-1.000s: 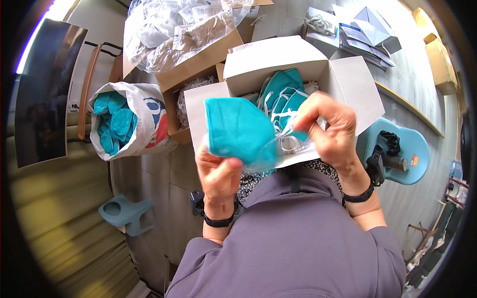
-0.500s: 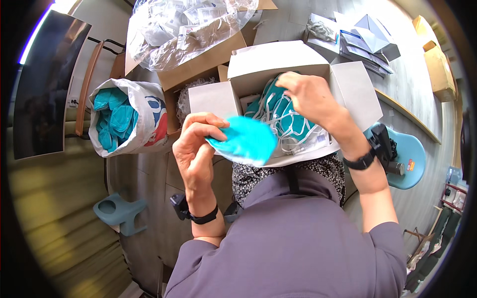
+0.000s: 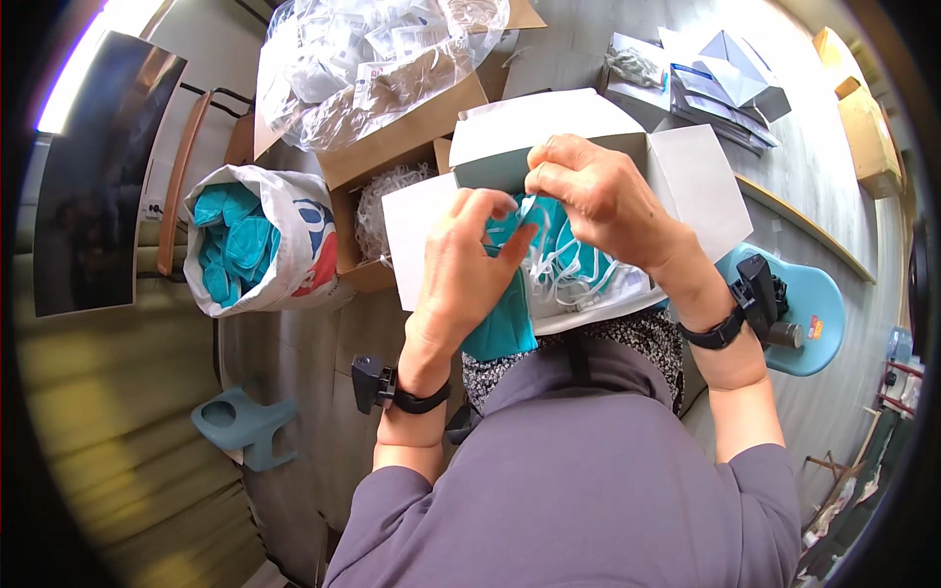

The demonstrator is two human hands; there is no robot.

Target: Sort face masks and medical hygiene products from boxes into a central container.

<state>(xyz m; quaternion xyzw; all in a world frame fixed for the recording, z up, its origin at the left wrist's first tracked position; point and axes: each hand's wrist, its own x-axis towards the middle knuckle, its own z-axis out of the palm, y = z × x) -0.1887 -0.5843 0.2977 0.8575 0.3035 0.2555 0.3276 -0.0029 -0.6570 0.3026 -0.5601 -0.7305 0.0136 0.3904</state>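
Note:
A teal face mask (image 3: 502, 321) hangs below my left hand (image 3: 461, 269), whose curled fingers hold it over the near left edge of the white box (image 3: 698, 186). Just to the right, my right hand (image 3: 600, 196) is closed in a pinch on a thin white strap (image 3: 530, 208) that runs down between the two hands. The strap's far end is lost among the others. Inside the box lie more teal masks (image 3: 586, 257) with tangled white straps, partly covered by my hands. The box rests at my lap.
Left of the box stands a white bag (image 3: 294, 211) full of teal masks (image 3: 238, 235). Brown cartons hold shredded filler (image 3: 387, 206) and a clear plastic bag of white packets (image 3: 392, 59). Blue stools (image 3: 818, 309) stand either side. Flattened grey boxes (image 3: 720, 98) lie at far right.
My left hand has moved right and up to meet my right hand, and the mask has swung down below it. My right hand has drawn slightly back toward the left, pinching a strap.

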